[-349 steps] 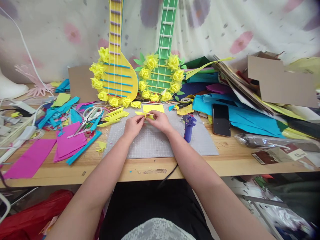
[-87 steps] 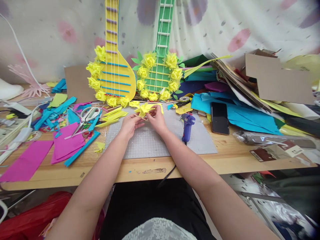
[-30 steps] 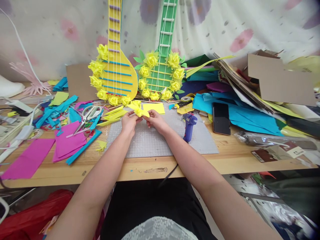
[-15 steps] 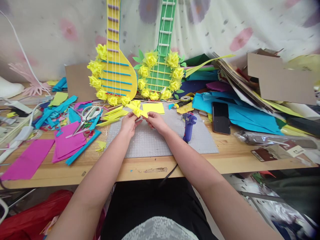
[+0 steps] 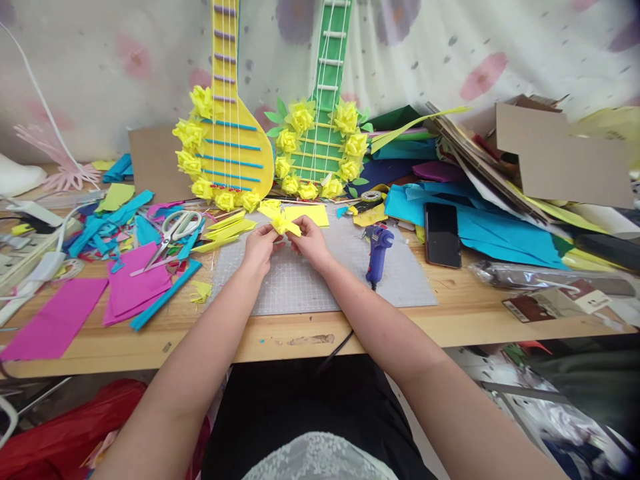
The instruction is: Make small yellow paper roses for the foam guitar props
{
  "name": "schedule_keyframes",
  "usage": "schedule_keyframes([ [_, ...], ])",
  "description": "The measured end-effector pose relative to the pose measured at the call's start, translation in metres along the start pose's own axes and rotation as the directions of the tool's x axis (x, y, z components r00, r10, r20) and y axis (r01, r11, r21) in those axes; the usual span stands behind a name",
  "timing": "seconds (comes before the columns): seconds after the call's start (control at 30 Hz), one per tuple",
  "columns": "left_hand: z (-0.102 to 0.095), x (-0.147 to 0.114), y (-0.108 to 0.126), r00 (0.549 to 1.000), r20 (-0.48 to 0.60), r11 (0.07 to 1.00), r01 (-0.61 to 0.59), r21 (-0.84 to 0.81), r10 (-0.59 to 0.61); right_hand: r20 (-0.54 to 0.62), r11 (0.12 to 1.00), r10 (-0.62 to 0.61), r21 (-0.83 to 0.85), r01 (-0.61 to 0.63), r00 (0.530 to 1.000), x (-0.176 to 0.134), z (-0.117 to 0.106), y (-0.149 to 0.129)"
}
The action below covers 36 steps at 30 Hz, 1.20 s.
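Over the grey cutting mat [image 5: 310,293] I hold a yellow paper flower [image 5: 281,222] with pointed petals. My left hand [image 5: 261,248] pinches it from the left, and my right hand [image 5: 311,241] grips a petal on the right side. Fingertips of both hands are partly hidden under the paper. Just behind lies a yellow paper sheet [image 5: 315,215], with folded yellow strips [image 5: 227,230] to the left. A blue hot glue gun [image 5: 377,253] stands on the mat, right of my right hand.
Two paper instruments, a yellow one [image 5: 240,147] and a green one [image 5: 320,143], lean upright at the back. Scissors [image 5: 177,230] rest on scraps and magenta paper [image 5: 137,280] at left. A phone [image 5: 443,235] and blue paper [image 5: 505,230] lie at right.
The flower has turned and shifted slightly right between my hands. My right hand's fingers have moved up onto its right petal. The glue gun has not moved.
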<state>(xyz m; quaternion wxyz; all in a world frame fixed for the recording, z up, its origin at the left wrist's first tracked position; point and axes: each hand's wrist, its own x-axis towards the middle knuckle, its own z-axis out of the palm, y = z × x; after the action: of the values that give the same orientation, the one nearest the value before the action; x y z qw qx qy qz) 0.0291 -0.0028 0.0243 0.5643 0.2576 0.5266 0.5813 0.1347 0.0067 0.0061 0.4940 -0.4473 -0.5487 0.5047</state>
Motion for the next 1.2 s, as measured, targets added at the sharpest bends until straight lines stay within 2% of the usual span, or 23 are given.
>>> schedule_keyframes([
  [0.17,0.001,-0.004,0.003,0.994,0.098,0.998,0.058,-0.021,-0.056,-0.011,0.989,0.088,0.12,-0.086,0.996,-0.001,-0.003,-0.006],
  [0.3,0.004,-0.004,0.002,0.997,0.069,0.999,0.033,-0.031,-0.03,0.025,0.963,0.191,0.191,-0.192,0.981,-0.002,-0.003,-0.012],
  [0.43,0.006,-0.002,0.0,0.999,0.053,0.999,0.01,-0.04,-0.008,0.037,0.949,0.234,0.209,-0.237,0.971,-0.002,-0.002,-0.013],
  [0.6,0.005,0.0,0.001,1.0,-0.004,0.999,0.004,-0.038,-0.004,0.087,0.941,0.229,0.236,-0.243,0.969,-0.002,-0.005,-0.012],
  [0.73,0.003,0.001,0.001,0.997,-0.071,1.0,-0.025,-0.018,0.024,0.067,0.953,0.235,0.179,-0.244,0.97,-0.001,-0.005,-0.011],
  [0.87,0.002,0.0,0.001,0.998,-0.058,0.999,-0.03,-0.023,0.029,0.04,0.971,0.204,0.122,-0.208,0.978,-0.002,-0.004,-0.011],
  [1.03,0.001,-0.001,0.004,0.999,-0.037,0.998,0.019,-0.053,-0.021,0.034,0.982,0.174,0.065,-0.175,0.984,-0.002,-0.003,-0.01],
  [1.2,0.001,0.0,0.005,0.997,-0.075,1.0,0.017,-0.023,-0.019,0.044,0.986,0.165,-0.008,-0.164,0.985,0.0,-0.003,-0.006],
])
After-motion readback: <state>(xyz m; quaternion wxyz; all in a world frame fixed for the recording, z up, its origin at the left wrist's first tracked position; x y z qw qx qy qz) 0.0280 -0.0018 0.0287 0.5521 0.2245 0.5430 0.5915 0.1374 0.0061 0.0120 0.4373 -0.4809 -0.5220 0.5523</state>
